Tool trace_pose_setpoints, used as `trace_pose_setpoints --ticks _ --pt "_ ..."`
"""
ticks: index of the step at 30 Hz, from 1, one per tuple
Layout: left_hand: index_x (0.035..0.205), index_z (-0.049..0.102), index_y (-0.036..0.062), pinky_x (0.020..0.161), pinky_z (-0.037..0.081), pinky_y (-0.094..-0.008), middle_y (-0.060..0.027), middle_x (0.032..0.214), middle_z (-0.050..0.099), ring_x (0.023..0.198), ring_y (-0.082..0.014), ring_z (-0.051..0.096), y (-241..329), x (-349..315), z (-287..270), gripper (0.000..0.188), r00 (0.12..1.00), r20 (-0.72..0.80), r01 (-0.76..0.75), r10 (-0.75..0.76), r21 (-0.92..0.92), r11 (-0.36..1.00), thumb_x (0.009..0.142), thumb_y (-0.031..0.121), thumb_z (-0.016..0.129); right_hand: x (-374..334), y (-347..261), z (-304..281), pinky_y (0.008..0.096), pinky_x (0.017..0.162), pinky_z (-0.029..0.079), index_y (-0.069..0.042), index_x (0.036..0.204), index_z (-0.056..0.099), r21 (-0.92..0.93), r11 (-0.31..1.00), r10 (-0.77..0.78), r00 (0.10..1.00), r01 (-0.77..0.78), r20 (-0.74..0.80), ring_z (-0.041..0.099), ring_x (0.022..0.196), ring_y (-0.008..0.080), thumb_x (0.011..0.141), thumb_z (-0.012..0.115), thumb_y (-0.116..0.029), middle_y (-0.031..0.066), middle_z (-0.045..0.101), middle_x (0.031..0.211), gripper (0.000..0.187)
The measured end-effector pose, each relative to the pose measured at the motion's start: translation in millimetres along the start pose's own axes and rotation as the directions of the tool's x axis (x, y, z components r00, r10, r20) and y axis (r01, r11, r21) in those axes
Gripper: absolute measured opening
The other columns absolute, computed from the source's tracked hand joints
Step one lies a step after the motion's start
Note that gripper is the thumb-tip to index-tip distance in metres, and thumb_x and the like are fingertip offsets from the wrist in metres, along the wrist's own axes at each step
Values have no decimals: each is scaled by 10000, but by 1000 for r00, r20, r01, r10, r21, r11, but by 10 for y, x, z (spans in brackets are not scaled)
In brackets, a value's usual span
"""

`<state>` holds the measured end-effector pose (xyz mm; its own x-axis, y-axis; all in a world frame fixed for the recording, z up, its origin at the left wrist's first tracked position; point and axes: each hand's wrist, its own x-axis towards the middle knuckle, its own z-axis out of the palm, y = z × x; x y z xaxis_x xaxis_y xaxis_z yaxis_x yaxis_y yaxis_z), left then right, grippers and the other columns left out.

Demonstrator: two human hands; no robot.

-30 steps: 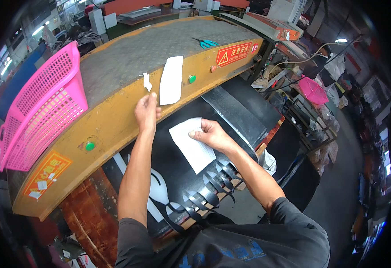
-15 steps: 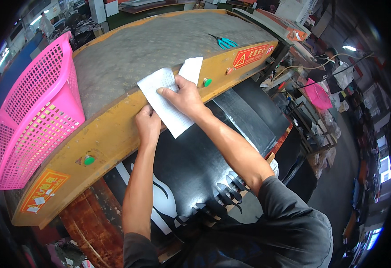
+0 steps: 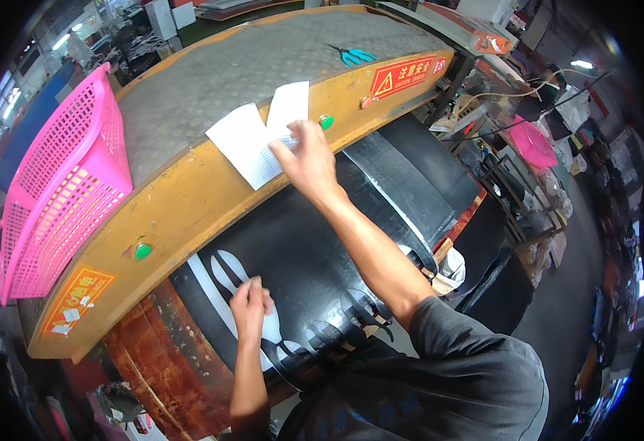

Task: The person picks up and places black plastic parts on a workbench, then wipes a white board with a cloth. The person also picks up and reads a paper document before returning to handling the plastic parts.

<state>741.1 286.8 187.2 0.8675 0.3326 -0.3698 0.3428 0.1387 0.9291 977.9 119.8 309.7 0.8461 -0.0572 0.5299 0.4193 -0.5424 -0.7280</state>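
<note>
My right hand (image 3: 309, 165) has its thumb and fingers apart beside two white papers (image 3: 241, 140) on the front of a yellow machine beam (image 3: 179, 195). Its fingers overlap the lower edge of the upper right paper; whether they touch it I cannot tell. Lower down, my left hand (image 3: 251, 305) is curled over a white curved shape (image 3: 226, 268) on a black sheet (image 3: 300, 250); anything inside its fingers is hidden. Several black curved cut pieces (image 3: 355, 312) lie along the sheet's near edge. Left of my left hand runs a long white strip (image 3: 215, 290).
A pink plastic basket (image 3: 72, 213) stands tilted at the beam's left end. Teal-handled snips (image 3: 356, 56) lie on the beam's grey top. Green buttons (image 3: 142, 251) stick out of its front. Worn brown board (image 3: 164, 353) shows at lower left, a metal rack (image 3: 517, 191) at right.
My left hand has left the paper and moved down over the black sheet. My right hand's fingers have loosened from the paper, which now lies flatter against the beam.
</note>
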Motion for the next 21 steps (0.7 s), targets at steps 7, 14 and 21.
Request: trace_pose_setpoints --ticks 7,14,21 --pt "1007 697 13 431 471 -231 -44 741 653 548 -97 606 -915 -1519 -363 239 931 -319 145 -177 -122 982 1024 243 635 -1855 967 -1067 315 705 529 -20 1070 686 127 912 322 874 -390 364 631 744 151 917 714 -181 59 676 849 224" --pt "1095 701 32 487 522 -249 -32 807 685 588 -109 634 -1368 -2408 475 251 932 -288 200 -219 -93 975 1032 259 616 -3193 1467 -2269 235 652 488 0 1075 711 266 741 377 709 -617 596 551 710 35 962 710 -145 -23 672 824 184" --pt "978 673 34 549 540 -254 -44 827 686 631 -108 644 -1431 -2981 1338 207 965 -152 212 -215 -35 977 1005 239 679 -3796 1782 -2847 249 646 484 -13 1055 719 207 684 353 566 -699 745 550 719 44 981 679 -176 -24 660 798 184"
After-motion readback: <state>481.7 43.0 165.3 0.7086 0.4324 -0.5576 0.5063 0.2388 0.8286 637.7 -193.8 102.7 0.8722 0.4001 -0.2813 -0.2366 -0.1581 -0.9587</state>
